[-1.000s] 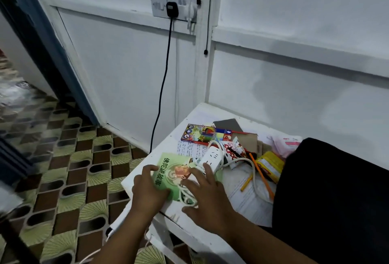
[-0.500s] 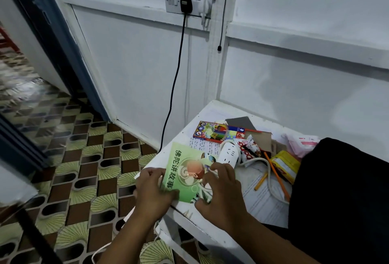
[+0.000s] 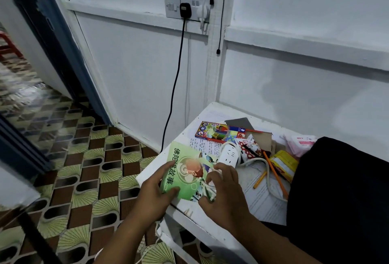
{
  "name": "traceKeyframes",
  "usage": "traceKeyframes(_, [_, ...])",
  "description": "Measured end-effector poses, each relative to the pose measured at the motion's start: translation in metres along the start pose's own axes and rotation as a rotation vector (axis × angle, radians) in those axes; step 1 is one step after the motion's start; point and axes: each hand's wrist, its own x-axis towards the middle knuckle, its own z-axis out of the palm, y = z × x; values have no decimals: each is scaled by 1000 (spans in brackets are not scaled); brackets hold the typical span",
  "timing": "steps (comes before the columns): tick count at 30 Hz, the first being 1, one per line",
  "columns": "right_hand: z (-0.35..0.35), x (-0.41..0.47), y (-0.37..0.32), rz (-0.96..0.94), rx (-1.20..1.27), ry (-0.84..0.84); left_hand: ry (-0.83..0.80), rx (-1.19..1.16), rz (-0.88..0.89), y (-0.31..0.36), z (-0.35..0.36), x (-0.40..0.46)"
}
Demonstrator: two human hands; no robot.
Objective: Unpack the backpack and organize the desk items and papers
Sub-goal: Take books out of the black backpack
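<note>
Hands partly covering green booklet

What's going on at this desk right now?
A person is sorting a cluttered white desk. The left hand holds a green booklet at the desk's front corner, while the right hand pinches a white cord lying across it. A power strip, pencil box, papers and a black backpack sit alongside.
</note>
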Motion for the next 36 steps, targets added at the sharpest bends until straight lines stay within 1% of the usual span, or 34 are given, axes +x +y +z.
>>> traceKeyframes(5, [1,-3,1,8,61,28,29,-51,-1,24,-12,-3])
traceKeyframes(8, [3,-6,7,3,75,-3,65,-65,47,42,-32,-4])
traceKeyframes(11, [5,-8,8,-6,119,-47,111,-21,110,54,-52,-2])
traceKeyframes(14, [-2,-12,2,59,172,-90,184,-9,159,63,-63,-2])
traceKeyframes(15, [-8,-11,0,71,206,-83,210,-47,167,67,-64,-3])
traceKeyframes(17, [-25,-6,-3,80,327,5,238,-144,181,72,-62,-3])
traceKeyframes(19, [-50,3,-10,175,575,53,231,-246,196,79,-52,-3])
traceKeyframes(21, [-76,13,-15,302,879,39,204,-358,185,86,-37,-2])
traceKeyframes(22, [-88,16,-13,328,969,83,182,-400,169,90,-26,-1])
traceKeyframes(24, [-115,18,-4,351,1041,179,122,-436,145,99,0,0])
traceKeyframes(25, [-130,17,2,365,1076,197,87,-440,141,103,15,0])
traceKeyframes(27, [-158,11,18,398,1159,177,21,-452,144,112,45,0])
traceKeyframes(29, [-192,-4,35,410,1170,138,-55,-448,153,124,85,-2])
traceKeyframes(31, [-222,-20,57,403,1124,166,-113,-418,166,137,125,-6])
traceKeyframes(36, [-308,-83,110,475,1088,372,-297,-365,189,171,239,-23])
